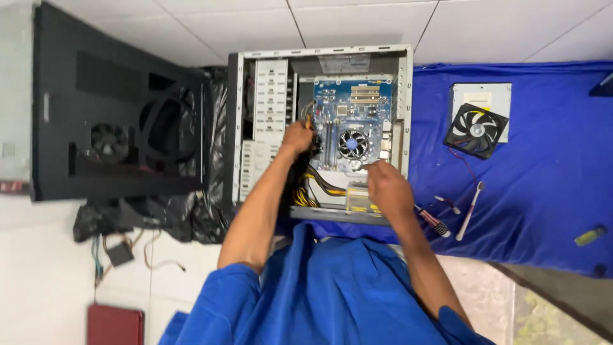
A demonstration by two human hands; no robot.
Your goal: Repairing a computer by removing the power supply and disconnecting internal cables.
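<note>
In the middle of the frame, the open case lies on its side on a blue cloth, the blue motherboard inside it. My left hand is curled tight on the cables at the board's left edge. My right hand rests closed at its lower right, beside the cooler fan; I cannot tell whether it grips anything. The board looks stiff, light and fragile; I judge its bare edges the safest hold. A loose fan lies at right.
</note>
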